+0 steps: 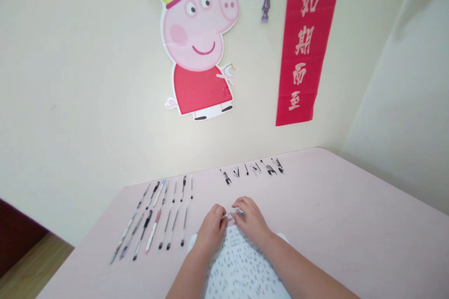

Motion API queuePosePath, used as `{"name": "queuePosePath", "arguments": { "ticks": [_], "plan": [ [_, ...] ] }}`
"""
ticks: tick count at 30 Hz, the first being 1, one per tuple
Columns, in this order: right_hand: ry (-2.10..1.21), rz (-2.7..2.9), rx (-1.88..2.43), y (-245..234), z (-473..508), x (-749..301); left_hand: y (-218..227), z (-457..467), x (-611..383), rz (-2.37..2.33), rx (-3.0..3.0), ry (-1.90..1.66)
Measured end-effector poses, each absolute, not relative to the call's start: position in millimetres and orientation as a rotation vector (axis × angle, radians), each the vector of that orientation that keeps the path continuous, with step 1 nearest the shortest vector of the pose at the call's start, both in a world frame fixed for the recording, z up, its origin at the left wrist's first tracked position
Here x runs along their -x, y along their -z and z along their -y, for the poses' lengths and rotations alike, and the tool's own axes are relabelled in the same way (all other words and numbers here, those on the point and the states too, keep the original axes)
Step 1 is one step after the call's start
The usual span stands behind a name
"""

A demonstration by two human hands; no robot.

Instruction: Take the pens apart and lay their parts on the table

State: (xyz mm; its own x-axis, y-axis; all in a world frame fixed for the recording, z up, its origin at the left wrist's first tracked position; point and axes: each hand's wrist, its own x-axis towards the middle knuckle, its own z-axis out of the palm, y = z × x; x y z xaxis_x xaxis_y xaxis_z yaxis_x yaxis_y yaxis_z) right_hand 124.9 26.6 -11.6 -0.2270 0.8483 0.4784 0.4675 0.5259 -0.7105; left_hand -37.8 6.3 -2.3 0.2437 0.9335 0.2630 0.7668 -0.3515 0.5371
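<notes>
My left hand [212,227] and my right hand [251,217] meet over the pink table [333,215], both with fingers curled round a slim pen [233,213] held between them. The pen's silvery end shows between the two hands. Beneath my wrists lies a white sheet covered in handwriting [242,268]. To the left of my hands, several pens [154,224] lie in rows. Past my hands, near the wall, sits a line of small dark pen caps [254,169].
The table stands against a cream wall with a cartoon pig sticker [199,46] and a red banner with gold characters [305,42]. A wooden floor [31,271] shows at lower left beyond the table edge.
</notes>
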Motion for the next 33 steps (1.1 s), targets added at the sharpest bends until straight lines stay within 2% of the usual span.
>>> {"name": "queuePosePath", "arguments": {
  "ticks": [33],
  "plan": [
    [-0.634,1.875,0.996,16.1,-29.0,-123.9,-7.6,-3.1,36.0,-1.483,-2.267,-0.755]
  ]
}}
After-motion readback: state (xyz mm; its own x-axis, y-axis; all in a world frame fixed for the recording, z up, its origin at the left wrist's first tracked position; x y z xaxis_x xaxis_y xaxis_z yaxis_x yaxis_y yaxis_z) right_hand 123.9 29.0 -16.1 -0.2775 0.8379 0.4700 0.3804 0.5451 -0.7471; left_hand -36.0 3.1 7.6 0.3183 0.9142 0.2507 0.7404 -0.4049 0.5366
